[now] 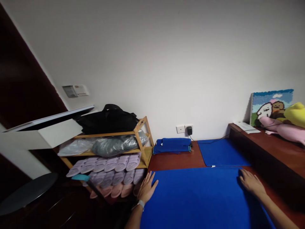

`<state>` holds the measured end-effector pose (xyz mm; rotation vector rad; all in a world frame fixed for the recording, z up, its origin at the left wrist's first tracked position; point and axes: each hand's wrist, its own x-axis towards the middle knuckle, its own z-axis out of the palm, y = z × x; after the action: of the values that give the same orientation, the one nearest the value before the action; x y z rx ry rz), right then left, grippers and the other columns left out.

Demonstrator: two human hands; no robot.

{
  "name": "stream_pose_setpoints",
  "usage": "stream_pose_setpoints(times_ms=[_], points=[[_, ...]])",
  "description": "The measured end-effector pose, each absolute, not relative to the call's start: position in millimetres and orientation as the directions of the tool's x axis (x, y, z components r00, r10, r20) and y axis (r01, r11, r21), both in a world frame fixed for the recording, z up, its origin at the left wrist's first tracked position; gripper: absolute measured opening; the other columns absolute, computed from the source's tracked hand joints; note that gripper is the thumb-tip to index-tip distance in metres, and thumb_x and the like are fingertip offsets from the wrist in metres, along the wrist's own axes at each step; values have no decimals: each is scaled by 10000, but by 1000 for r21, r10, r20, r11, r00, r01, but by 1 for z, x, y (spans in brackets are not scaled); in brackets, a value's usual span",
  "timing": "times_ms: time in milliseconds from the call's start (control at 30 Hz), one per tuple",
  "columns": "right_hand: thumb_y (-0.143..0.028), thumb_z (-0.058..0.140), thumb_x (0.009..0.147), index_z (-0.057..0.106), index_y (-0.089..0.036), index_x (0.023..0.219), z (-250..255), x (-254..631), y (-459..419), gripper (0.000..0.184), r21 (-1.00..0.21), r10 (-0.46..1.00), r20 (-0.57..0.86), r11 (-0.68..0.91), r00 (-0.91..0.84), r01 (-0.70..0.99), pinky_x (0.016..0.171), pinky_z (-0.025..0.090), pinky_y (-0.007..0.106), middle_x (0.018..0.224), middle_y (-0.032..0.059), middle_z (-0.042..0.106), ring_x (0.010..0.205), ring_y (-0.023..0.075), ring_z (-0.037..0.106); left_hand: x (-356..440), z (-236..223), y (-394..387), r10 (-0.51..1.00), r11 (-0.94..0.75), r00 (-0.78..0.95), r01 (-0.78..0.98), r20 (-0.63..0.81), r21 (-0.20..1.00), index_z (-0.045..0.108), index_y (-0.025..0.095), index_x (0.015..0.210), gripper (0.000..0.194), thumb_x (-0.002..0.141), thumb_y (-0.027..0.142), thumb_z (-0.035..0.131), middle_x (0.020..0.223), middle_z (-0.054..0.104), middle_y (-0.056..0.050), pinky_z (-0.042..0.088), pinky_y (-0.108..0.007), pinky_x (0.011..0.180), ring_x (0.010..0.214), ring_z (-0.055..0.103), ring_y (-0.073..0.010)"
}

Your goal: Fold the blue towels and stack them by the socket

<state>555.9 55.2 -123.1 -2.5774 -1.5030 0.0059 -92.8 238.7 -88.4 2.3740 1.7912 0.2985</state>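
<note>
1. Blue towel [200,200] lies flat on dark wood floor [176,162], far edge just beside 2nd blue towel [222,152].
2. L hand [147,187]: open, wide, fingers spread, palm down at towel's left edge, holding nothing. Wrist band [140,203] on wrist.
3. R hand [251,183]: open, flat at right edge, fingers angled inward, no grip.
4. Flat palms, one per edge: looks good for even pressure, fewer creases.
5. Nearby: folded blue towel [172,145] by wall; bamboo shoe rack [143,147] w/ lilac slippers [116,165].
</note>
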Motion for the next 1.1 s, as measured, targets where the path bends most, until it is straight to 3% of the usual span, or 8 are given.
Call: stream_pose_setpoints(times_ms=[100, 200, 333, 433, 567, 733, 900, 1100], points=[[-341, 386, 891, 715, -91, 1291, -97, 528, 68, 576, -104, 870, 144, -461, 472, 881, 1175, 376, 609, 1373, 234, 689, 1324, 393, 605, -92, -88, 237, 961, -276, 265, 928, 77, 251, 411, 249, 1614, 676, 1034, 594, 380, 1739, 294, -73, 270, -425, 1285, 1604, 250, -242], [-298, 393, 923, 708, -105, 1305, -79, 459, 97, 531, -141, 928, 271, -226, 258, 964, 1197, 374, 533, 1369, 213, 698, 1333, 347, 603, -92, -88, 235, 966, -258, 249, 929, 67, 265, 398, 240, 1620, 689, 1033, 601, 389, 1746, 268, -93, 269, -444, 1284, 1609, 231, -259], [-441, 339, 1022, 499, -150, 1559, -74, 334, 141, 631, -317, 978, 207, 104, -38, 943, 1278, 299, 486, 1637, 114, 460, 1531, 274, 403, -91, -87, 234, 969, -247, 242, 929, 52, 274, 395, 248, 1621, 690, 1031, 603, 388, 1753, 249, -83, 266, -428, 1284, 1613, 216, -246], [-571, 302, 1043, 372, -168, 1629, -79, 272, 156, 714, -408, 981, 130, 188, -147, 893, 1305, 244, 478, 1694, 86, 336, 1585, 259, 278, -91, -86, 234, 971, -239, 236, 930, 44, 279, 400, 256, 1619, 677, 1028, 586, 396, 1752, 257, -73, 267, -422, 1281, 1611, 224, -242], [-574, 293, 1046, 373, -190, 1628, -91, 284, 148, 702, -405, 993, 74, 118, -96, 907, 1309, 221, 502, 1690, 82, 331, 1585, 261, 269, -92, -89, 236, 969, -245, 240, 928, 54, 281, 409, 260, 1615, 667, 1028, 577, 397, 1747, 278, -71, 278, -430, 1277, 1608, 237, -248], [-592, 255, 1026, 397, -173, 1617, -115, 395, 113, 738, -352, 997, 76, -4, 33, 936, 1310, 216, 490, 1683, 72, 349, 1577, 248, 284, -93, -94, 238, 967, -255, 238, 926, 93, 279, 445, 272, 1595, 643, 1029, 574, 397, 1738, 311, -64, 310, -424, 1264, 1596, 278, -249], [-552, 215, 968, 477, -102, 1569, -144, 520, 82, 796, -239, 964, 58, -238, 258, 942, 1263, 326, 528, 1638, 126, 424, 1535, 311, 361, -93, -95, 236, 964, -263, 240, 921, 114, 287, 458, 285, 1588, 625, 1027, 558, 422, 1730, 330, -56, 318, -430, 1262, 1588, 302, -254], [-528, 241, 936, 562, -88, 1508, -175, 600, 66, 790, -217, 935, 152, -284, 319, 934, 1199, 418, 564, 1596, 166, 479, 1491, 352, 426, -92, -91, 233, 964, -263, 238, 920, 119, 291, 462, 280, 1587, 617, 1033, 548, 433, 1728, 336, -65, 338, -423, 1254, 1587, 303, -256]])
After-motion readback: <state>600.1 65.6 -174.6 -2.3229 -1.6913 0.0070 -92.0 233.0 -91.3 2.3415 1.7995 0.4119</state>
